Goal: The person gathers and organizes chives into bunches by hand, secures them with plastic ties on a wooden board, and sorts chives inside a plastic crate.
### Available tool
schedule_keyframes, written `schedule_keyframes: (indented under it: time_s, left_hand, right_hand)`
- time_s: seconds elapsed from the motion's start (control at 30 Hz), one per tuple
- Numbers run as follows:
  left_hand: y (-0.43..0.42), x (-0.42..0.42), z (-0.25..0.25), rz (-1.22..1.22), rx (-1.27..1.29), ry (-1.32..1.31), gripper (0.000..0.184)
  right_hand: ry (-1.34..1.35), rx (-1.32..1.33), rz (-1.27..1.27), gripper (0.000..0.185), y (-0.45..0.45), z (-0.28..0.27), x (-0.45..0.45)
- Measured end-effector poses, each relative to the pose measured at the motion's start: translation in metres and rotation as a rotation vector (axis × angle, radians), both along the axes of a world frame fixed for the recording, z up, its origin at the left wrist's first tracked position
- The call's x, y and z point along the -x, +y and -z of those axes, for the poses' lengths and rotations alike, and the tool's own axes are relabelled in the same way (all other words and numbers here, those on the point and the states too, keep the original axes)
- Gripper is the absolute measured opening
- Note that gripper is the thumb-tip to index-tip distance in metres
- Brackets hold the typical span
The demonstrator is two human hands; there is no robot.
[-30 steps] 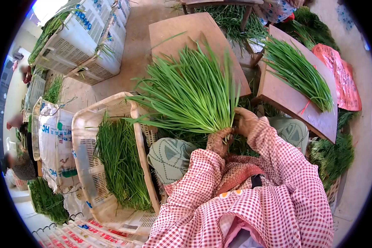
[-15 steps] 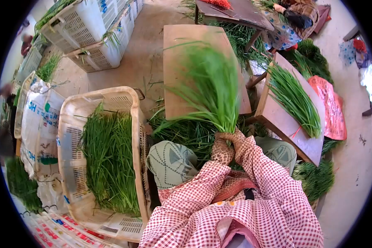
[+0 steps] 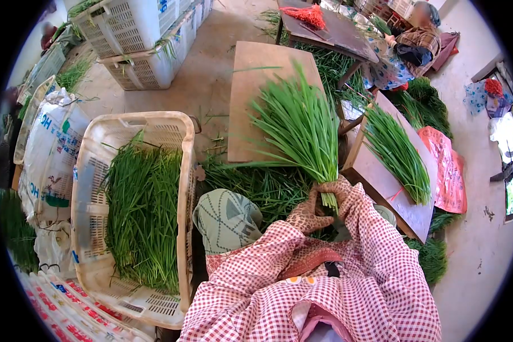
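My right hand (image 3: 340, 190) is closed around the stems of a bunch of long green chives (image 3: 302, 122), just above their cut ends. The leaves fan out over a tan board (image 3: 249, 102) in front of me. Close below it, my left hand (image 3: 306, 215), in a leopard-print covering, has its fingers curved and apart beside the stem ends. On a tilted board (image 3: 422, 219) to the right lies another bunch of chives (image 3: 398, 151), with a red tie near its stems.
A cream plastic crate (image 3: 187, 228) full of loose chives stands at my left. White crates (image 3: 145, 71) are stacked beyond it. Loose greens (image 3: 256, 185) cover the floor by my knees. Red ties (image 3: 305, 16) lie on a dark table (image 3: 347, 43); another person (image 3: 419, 43) sits behind it.
The bunch was blurred by motion with both hands together at its stems. Now it is sharper and slightly to the right; my left hand has come off the stems and lowered.
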State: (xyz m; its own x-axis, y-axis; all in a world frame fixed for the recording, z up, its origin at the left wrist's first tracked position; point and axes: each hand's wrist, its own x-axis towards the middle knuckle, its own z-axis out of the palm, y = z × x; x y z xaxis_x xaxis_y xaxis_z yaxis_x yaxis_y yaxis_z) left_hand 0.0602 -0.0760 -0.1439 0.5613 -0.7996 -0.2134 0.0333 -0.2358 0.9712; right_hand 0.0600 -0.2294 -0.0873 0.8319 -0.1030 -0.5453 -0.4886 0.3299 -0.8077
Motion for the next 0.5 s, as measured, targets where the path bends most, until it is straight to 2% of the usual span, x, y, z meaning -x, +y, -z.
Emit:
schedule_keyframes:
  time_s: [0.03, 0.07, 0.1, 0.2, 0.3, 0.4, 0.43, 0.5]
  left_hand:
    - [-0.003, 0.001, 0.012, -0.083, 0.091, -0.072, 0.096]
    - [-0.007, 0.003, 0.022, -0.153, 0.141, -0.011, 0.092]
    - [-0.009, 0.004, 0.024, -0.224, 0.194, 0.047, 0.088]
    - [0.004, 0.006, 0.0, -0.4, 0.207, 0.626, 0.082]
    - [0.012, 0.017, -0.01, -0.484, 0.194, 0.523, 0.059]
    - [0.018, 0.016, -0.007, -0.276, -0.02, 0.28, 0.072]
    - [0.026, 0.022, -0.034, -0.286, 0.038, 0.347, 0.075]
    - [0.031, 0.032, -0.044, -0.372, -0.117, 0.334, 0.076]
  right_hand:
    - [-0.027, 0.035, -0.037, 0.051, -0.008, 0.001, 0.004]
    - [-0.056, 0.071, -0.073, 0.052, -0.013, 0.004, 0.007]
    - [-0.139, 0.119, -0.124, 0.043, -0.015, 0.012, 0.014]
    - [-0.305, 0.325, -0.21, 0.039, -0.003, 0.026, 0.024]
    - [-0.417, 0.545, -0.288, 0.036, 0.013, 0.033, 0.025]
    - [-0.496, 0.969, -0.433, 0.034, 0.02, 0.037, 0.03]
    - [-0.512, 1.184, -0.496, 0.034, 0.021, 0.038, 0.034]
    - [-0.523, 1.601, -0.613, 0.033, 0.023, 0.046, 0.039]
